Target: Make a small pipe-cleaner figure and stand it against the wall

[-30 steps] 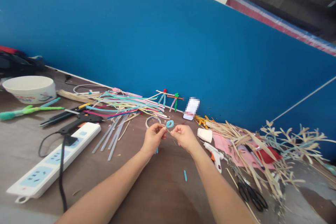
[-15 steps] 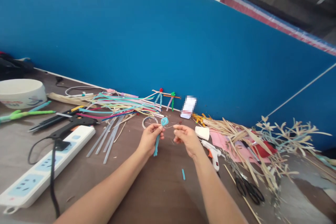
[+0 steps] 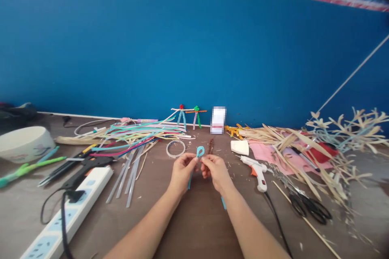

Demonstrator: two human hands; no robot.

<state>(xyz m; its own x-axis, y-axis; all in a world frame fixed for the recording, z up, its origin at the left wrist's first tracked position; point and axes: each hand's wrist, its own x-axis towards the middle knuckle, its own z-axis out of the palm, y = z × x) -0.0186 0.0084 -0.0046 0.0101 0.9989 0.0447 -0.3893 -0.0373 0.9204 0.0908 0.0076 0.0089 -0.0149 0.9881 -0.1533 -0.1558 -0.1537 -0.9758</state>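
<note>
Two hands meet low in the middle of the frame. Our left hand (image 3: pixel 182 172) pinches a blue pipe cleaner (image 3: pixel 199 152) in narrow fingers (image 3: pixel 191 160), its loop standing up between the hands and its tail hanging toward the lower left. Our right hand (image 3: pixel 216 173) sits close against it, fingers (image 3: pixel 204 161) narrow at the loop's base; what they grip we cannot tell. A brown twisted strand (image 3: pixel 210 145) rises just behind them. On the brown surface (image 3: pixel 194 234), a pale ring (image 3: pixel 175 149) lies just left of the hands, a white glue gun (image 3: pixel 257 175) to the right, and scissors (image 3: pixel 308 209) further right.
</note>
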